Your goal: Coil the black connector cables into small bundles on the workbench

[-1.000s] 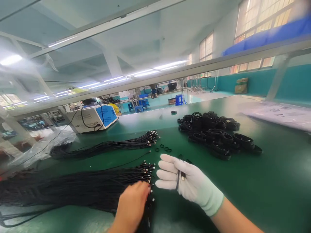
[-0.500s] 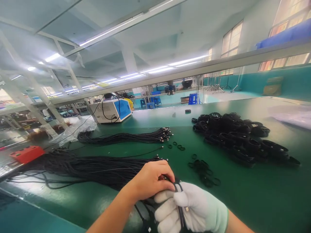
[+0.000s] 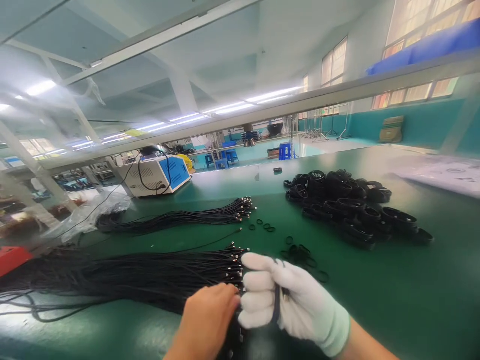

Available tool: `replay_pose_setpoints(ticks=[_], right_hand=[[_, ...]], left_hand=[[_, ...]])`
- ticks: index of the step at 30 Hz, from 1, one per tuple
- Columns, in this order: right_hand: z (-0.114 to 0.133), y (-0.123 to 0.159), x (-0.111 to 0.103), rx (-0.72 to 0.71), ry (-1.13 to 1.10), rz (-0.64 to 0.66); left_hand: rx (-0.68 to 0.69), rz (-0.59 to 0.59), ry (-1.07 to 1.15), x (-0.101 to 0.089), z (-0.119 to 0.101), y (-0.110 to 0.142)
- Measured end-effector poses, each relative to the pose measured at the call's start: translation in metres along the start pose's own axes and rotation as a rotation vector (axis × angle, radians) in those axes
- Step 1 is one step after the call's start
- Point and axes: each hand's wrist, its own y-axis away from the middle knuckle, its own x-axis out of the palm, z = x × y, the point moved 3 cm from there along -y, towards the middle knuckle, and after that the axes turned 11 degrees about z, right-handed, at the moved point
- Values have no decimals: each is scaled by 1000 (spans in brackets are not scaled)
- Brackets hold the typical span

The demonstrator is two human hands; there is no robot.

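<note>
My right hand (image 3: 288, 300), in a white glove, is closed around thin black cables whose ends poke out of the fist. My bare left hand (image 3: 208, 320) is curled at the metal-tipped ends of a big bundle of black cables (image 3: 123, 277) lying on the green table, its fingertips touching the glove. What the left fingers pinch is hidden. A second, thinner cable bundle (image 3: 180, 217) lies farther back.
A heap of coiled black cables (image 3: 348, 205) sits right of centre, with small black rings (image 3: 264, 227) and more rings (image 3: 302, 252) near it. A white and blue machine (image 3: 157, 175) stands at the back left, beside clear plastic (image 3: 90, 212). White sheets (image 3: 442, 172) lie far right.
Half a second ago my left hand lay over the gloved fist; now it has dropped back to the bundle's ends. The gloved hand has moved up and away from me.
</note>
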Motion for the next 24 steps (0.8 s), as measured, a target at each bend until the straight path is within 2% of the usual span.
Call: replay_pose_setpoints(ticks=[3, 4, 6, 10, 12, 14, 16, 18, 20, 22, 24], right_hand=[[19, 8, 5, -76, 113, -54], [24, 10, 6, -93, 146, -69], [34, 12, 6, -124, 190, -102], [43, 12, 0, -143, 229, -163], [41, 13, -7, -131, 257, -221], [33, 16, -13, -90, 309, -285], [20, 19, -16, 12, 344, -299], [6, 21, -16, 167, 324, -241], [-8, 23, -14, 314, 249, -163], [-19, 23, -13, 386, 151, -115], [-27, 22, -12, 392, 61, -93]], left_hand=[[8, 118, -2, 2, -25, -5], [-24, 116, -20, 4, -29, -6], [-31, 79, -87, 10, -35, -5], [112, -26, -246, 32, -51, 10], [197, -75, -283, 34, -61, 17], [281, -131, -269, 20, -69, 18], [307, -155, -213, -5, -71, 12], [283, -93, -123, -33, -66, 2], [255, 38, 29, -50, -59, -9], [225, 156, 258, -53, -52, -19], [179, 222, 523, -42, -44, -26]])
